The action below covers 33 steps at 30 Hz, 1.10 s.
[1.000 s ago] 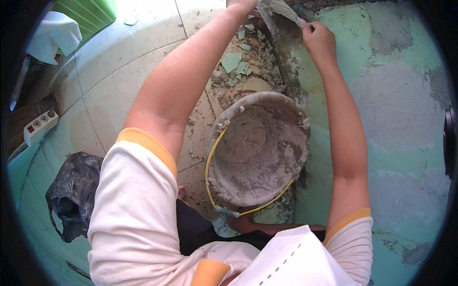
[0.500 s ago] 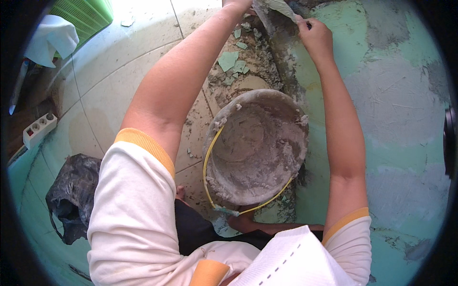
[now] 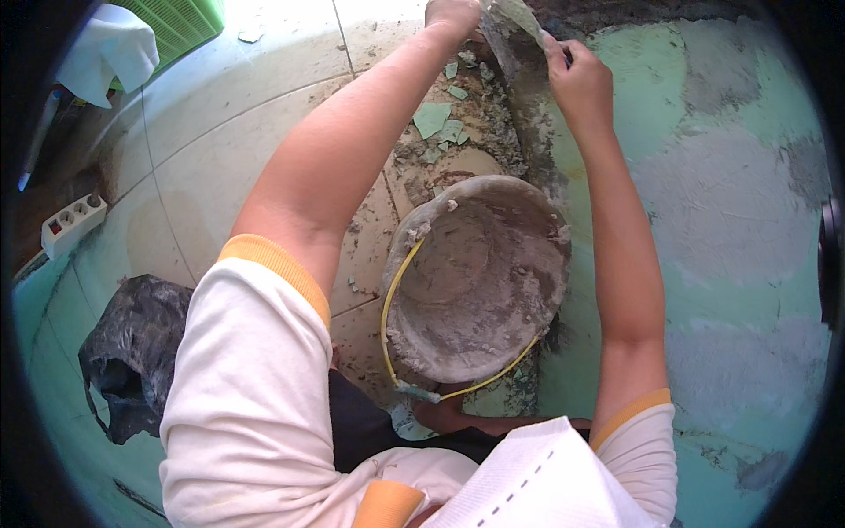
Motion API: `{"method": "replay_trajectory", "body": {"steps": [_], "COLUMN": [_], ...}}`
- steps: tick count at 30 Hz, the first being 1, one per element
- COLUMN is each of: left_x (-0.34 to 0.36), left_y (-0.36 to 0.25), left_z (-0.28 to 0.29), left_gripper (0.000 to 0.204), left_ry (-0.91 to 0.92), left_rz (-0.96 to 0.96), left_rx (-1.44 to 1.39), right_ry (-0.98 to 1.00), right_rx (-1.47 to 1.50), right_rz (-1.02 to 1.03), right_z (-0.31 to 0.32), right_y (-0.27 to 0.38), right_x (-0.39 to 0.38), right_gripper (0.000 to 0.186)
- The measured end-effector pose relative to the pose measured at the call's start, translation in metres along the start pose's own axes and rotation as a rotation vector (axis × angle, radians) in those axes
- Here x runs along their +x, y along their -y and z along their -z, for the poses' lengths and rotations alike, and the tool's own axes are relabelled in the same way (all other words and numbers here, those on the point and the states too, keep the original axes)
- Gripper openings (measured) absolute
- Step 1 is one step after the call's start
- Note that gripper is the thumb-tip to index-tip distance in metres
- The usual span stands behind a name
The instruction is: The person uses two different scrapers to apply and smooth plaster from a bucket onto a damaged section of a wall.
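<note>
Between my hands at the top of the head view stretches a thin, mortar-smeared, pale grey-green strip [image 3: 519, 16], whose exact kind I cannot make out. My left hand [image 3: 454, 16] is closed at its left end, partly cut off by the picture's edge. Thumb and fingers of my right hand [image 3: 581, 81] pinch the other end, close to the green wall [image 3: 607, 114]. Below the hands stands a grey, mortar-crusted bucket [image 3: 475, 282] with a yellow wire handle [image 3: 385, 330]. Wet-looking grey residue coats its inside.
Pale green flakes [image 3: 431, 119] and crumbs litter the tiled floor [image 3: 238, 114] along the wall's foot. Grey patches [image 3: 713, 202] mark the wall. At left are a black plastic bag [image 3: 136, 352], a white power strip [image 3: 75, 224], a green basket [image 3: 180, 31] and a white cloth [image 3: 110, 53].
My left hand and forearm have shifted slightly right in the picture. The bucket and floor appear a little lower as the view moves. Both hands stay at the strip.
</note>
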State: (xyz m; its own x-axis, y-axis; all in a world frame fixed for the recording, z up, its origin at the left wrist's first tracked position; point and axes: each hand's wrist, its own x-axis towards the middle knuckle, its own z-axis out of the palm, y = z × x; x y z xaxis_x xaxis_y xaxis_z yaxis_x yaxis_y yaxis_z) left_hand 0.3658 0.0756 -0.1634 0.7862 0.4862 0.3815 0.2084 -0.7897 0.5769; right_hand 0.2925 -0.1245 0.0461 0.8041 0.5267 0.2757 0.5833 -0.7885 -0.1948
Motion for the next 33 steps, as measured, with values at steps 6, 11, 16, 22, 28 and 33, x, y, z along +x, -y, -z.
{"method": "replay_trajectory", "body": {"steps": [6, 11, 16, 22, 28, 33], "left_x": [-0.006, -0.021, -0.022, -0.021, -0.019, -0.021], "left_y": [-0.027, -0.043, -0.029, -0.029, -0.026, -0.029], "left_z": [0.026, 0.051, 0.048, 0.047, 0.049, 0.051], "left_gripper": [0.037, 0.040, 0.040, 0.041, 0.043, 0.044], "left_ry": [-0.052, 0.080, 0.029, 0.020, 0.034, 0.054], "left_rz": [0.533, 0.680, 0.668, 0.675, 0.687, 0.700], "left_rx": [-0.600, -0.821, -0.834, -0.817, -0.884, -0.884], "right_ry": [0.007, 0.033, -0.051, -0.035, -0.059, -0.025], "right_rx": [-0.033, -0.074, -0.069, -0.059, -0.020, -0.064], "right_rz": [-0.040, 0.011, -0.001, -0.055, -0.053, -0.131], "right_z": [-0.038, -0.058, -0.064, -0.053, -0.043, -0.023], "right_y": [-0.002, -0.020, -0.024, -0.032, -0.042, -0.047], "right_x": [0.016, -0.003, -0.010, -0.010, -0.009, -0.022], "right_gripper": [0.046, 0.040, 0.039, 0.040, 0.040, 0.039]}}
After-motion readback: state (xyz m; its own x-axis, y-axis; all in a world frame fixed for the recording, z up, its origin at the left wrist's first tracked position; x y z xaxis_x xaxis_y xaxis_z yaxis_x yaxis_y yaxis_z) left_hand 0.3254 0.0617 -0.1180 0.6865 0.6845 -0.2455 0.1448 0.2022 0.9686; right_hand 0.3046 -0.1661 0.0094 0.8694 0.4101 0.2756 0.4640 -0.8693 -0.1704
